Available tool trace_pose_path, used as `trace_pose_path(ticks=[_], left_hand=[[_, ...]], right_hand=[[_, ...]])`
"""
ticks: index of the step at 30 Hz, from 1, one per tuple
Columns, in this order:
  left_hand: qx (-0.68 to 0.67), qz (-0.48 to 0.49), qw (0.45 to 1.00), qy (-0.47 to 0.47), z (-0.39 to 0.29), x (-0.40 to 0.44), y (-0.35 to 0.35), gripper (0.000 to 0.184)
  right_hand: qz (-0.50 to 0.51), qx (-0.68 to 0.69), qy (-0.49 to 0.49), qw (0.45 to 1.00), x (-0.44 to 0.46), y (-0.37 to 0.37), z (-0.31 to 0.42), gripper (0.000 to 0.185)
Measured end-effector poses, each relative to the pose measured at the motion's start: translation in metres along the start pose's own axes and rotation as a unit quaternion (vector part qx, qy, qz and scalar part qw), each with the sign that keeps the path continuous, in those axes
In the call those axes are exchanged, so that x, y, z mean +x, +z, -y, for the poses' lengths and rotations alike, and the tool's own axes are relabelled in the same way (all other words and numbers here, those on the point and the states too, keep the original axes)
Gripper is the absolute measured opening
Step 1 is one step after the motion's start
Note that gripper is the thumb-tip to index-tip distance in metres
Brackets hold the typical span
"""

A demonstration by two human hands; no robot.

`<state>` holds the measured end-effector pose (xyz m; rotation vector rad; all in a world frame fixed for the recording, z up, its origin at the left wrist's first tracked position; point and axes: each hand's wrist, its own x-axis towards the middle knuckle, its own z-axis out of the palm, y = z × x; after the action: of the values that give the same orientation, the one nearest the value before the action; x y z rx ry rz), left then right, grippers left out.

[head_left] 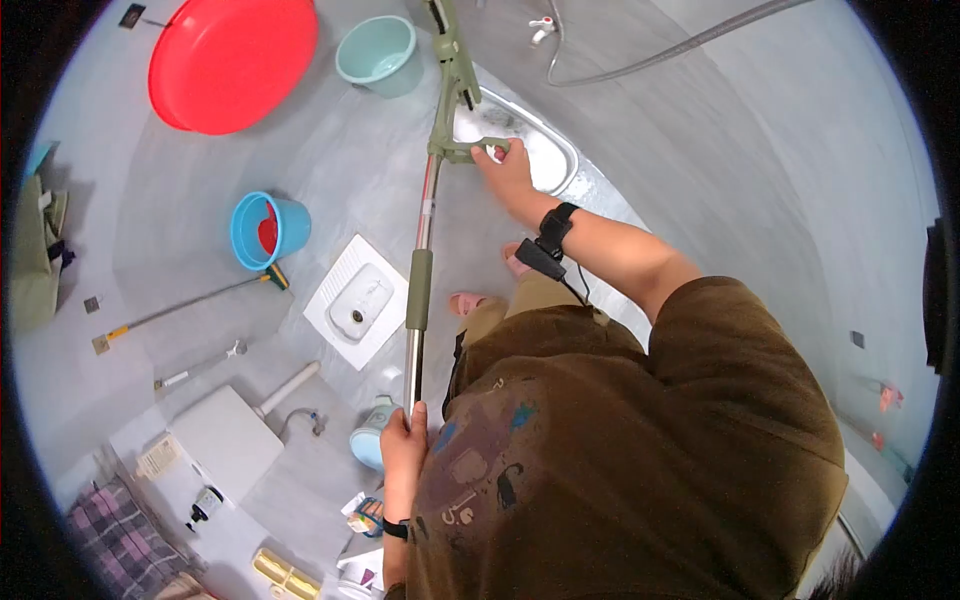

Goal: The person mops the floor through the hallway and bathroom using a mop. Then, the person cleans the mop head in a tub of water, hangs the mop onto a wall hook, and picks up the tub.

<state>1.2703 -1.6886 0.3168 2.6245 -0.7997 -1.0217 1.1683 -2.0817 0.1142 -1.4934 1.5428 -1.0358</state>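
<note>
A long mop with a silver pole (427, 200) and a green head frame (455, 75) runs up the middle of the view. My left hand (403, 440) is closed round the lower pole, below a green sleeve (420, 290). At the head end, my right hand (508, 178) pinches a green lever (463, 152) that sticks out sideways from the pole. Behind that hand lies a shiny metal basin (545, 160). The mop head reaches past the basin's left edge.
A white squat toilet (345, 318) is in the floor left of the pole. Also around are a blue bucket (290, 225), a pale green basin (405, 75), a large red basin (235, 65), a long-handled brush (200, 302), a white cistern (228, 440) and a grey hose (690, 50).
</note>
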Motion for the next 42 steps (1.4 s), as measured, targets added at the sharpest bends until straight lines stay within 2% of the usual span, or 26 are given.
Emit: trace_pose_path(ticks=[3, 6, 11, 16, 19, 21, 23, 28, 34, 42], left_hand=[[0.003, -0.002, 1.0, -0.018, -0.02, -0.012, -0.009, 0.049], [0.012, -0.002, 1.0, -0.028, -0.031, -0.018, -0.013, 0.045], [0.018, -0.017, 1.0, 0.01, -0.039, -0.021, -0.019, 0.044], [0.0, 0.014, 1.0, -0.015, -0.037, -0.017, -0.025, 0.044], [-0.004, 0.023, 0.999, -0.033, -0.031, -0.017, -0.023, 0.045], [-0.026, 0.002, 1.0, 0.004, -0.02, -0.014, -0.012, 0.049], [-0.03, 0.019, 0.999, -0.014, -0.016, -0.011, -0.012, 0.051], [-0.037, 0.057, 0.997, -0.031, -0.011, -0.012, -0.009, 0.052], [-0.033, 0.055, 0.997, -0.035, -0.005, -0.013, -0.007, 0.051], [-0.021, 0.045, 0.999, -0.022, 0.002, -0.014, -0.005, 0.052]], right_hand=[[0.085, 0.089, 0.077, 0.989, 0.01, -0.012, 0.004, 0.046], [0.122, 0.152, 0.101, 0.976, 0.022, -0.022, 0.012, 0.047], [0.148, 0.157, 0.131, 0.968, 0.016, -0.038, 0.037, 0.05], [0.152, 0.123, 0.143, 0.97, 0.012, -0.038, 0.042, 0.047], [0.191, 0.12, 0.143, 0.964, 0.022, -0.035, 0.012, 0.049], [0.215, 0.112, 0.147, 0.959, 0.025, -0.03, 0.007, 0.049], [0.186, 0.099, 0.152, 0.966, 0.019, -0.03, 0.013, 0.051], [0.187, 0.064, 0.17, 0.965, 0.011, -0.028, 0.018, 0.051], [0.189, 0.049, 0.188, 0.962, 0.007, -0.025, 0.014, 0.048], [0.188, 0.028, 0.183, 0.965, 0.004, -0.022, 0.014, 0.053]])
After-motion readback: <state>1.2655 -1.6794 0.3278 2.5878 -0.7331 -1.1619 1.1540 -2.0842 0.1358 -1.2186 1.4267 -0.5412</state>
